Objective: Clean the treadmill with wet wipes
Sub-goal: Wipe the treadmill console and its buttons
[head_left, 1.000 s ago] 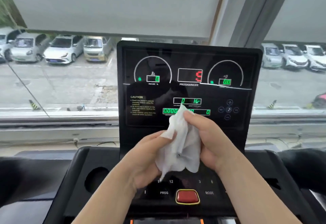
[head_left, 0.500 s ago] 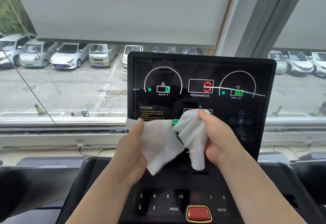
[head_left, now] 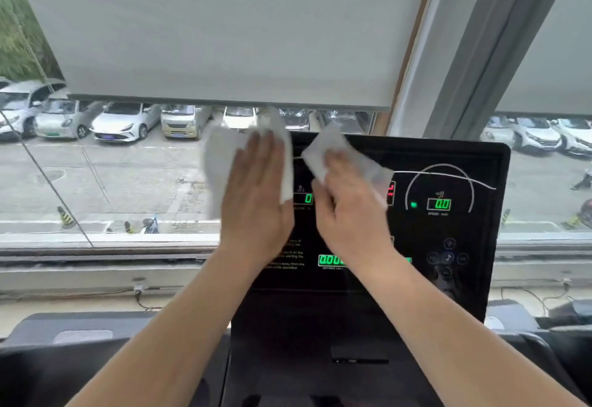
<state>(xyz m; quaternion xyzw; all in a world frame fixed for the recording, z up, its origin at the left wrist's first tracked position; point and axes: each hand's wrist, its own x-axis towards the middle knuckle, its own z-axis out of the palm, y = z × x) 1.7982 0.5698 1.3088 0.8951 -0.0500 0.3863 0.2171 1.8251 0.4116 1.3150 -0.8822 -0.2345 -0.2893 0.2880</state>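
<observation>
A grey roller blind (head_left: 224, 28) hung half lowered; below it, daylight showed parked cars (head_left: 125, 123) on a paved lot (head_left: 144, 175) outside, and a pale mullion (head_left: 464, 54) stood beside it

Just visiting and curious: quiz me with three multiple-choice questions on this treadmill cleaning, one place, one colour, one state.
1. Where is the left hand? A) on the window sill B) at the console's upper left corner C) on the belt
2. What colour are the speed digits? A) green B) blue C) white
3. How are the left hand's fingers? A) straight, on a wipe B) fisted, empty C) hanging idle
Answers: 1 B, the left hand covers that corner; 2 A, they glow green; 3 A, they lie straight over the wipe.
</observation>
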